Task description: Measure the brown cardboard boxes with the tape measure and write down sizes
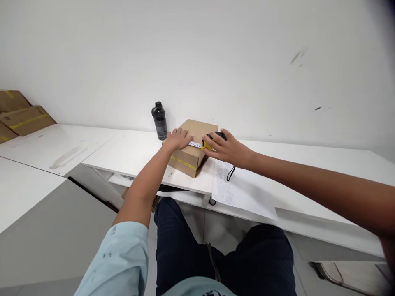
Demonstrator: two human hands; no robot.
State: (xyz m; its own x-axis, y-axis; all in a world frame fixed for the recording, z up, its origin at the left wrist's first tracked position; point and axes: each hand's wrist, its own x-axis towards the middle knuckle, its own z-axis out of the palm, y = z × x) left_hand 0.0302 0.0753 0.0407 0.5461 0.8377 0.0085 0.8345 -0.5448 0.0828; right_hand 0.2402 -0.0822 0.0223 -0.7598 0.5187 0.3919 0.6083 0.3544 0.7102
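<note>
The left hand (178, 139) lay spread on top of the cardboard box (202, 127), which sat on the white counter (308, 164) near a black water bottle (159, 121)! The right hand (225, 149) gripped a tape measure (207, 144) at the box's right edge, its numbered blade (195, 144) running between the hands. Tense stuff: a lifted left hand could have let the blade slip or snap back; a sideways tug might have skewed the box.
</note>
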